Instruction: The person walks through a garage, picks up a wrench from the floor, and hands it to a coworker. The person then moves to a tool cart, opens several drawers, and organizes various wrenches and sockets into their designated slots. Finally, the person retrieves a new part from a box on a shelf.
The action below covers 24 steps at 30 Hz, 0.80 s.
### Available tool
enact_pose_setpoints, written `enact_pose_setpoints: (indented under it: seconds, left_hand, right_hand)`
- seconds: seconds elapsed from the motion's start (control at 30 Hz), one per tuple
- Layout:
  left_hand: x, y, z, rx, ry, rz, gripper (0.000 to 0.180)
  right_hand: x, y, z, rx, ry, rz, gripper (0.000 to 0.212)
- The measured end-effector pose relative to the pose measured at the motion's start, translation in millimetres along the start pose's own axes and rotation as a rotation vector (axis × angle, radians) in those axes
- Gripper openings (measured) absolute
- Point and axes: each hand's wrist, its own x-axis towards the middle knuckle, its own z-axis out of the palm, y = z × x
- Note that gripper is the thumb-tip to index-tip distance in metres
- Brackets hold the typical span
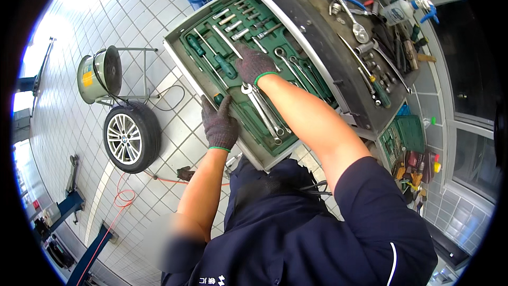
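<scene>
Over a pulled-out grey metal drawer (pixel 185 71), the person in dark navy clothes bends with both arms reaching forward. From where I stand, the left hand (pixel 219 124), in a dark knitted glove with a green cuff, lies at the drawer's rim, fingers parted. The right hand (pixel 255 63), gloved alike, is down among the tools, fingers bent beside the end of a long silver metal bar (pixel 226 41); I cannot tell whether it grips it. That bar lies in the moulded green plastic tray (pixel 248 130) inside the drawer, between small silver sockets (pixel 227 19) and two green-handled screwdrivers (pixel 228 68). Nearer the person rest silver open-ended wrenches (pixel 260 111). On the floor, left, a silver-spoked wheel with a black tyre (pixel 125 139) stands near an olive drum fan (pixel 100 76).
</scene>
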Motion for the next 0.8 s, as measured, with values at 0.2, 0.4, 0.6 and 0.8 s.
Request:
enact_pose_setpoints:
  seconds: [0.2,0.4,0.6,0.8]
  left_hand:
    - [2,4,-7,-0.039,-0.010,0.028,0.073]
    - [2,-6,2,-0.052,0.015,-0.002,0.068]
    - [8,-4,4,-0.112,0.040,0.060,0.070]
    - [8,2,3,-0.153,0.031,0.089,0.078]
  right_hand:
    - [26,-10,19,-0.086,0.222,-0.072,0.051]
    - [-33,39,-6,0.353,0.242,-0.085,0.055]
    - [-205,119,-68,0.349,0.207,-0.077,0.048]
    - [-358,111,-75,0.377,0.341,0.190,0.035]
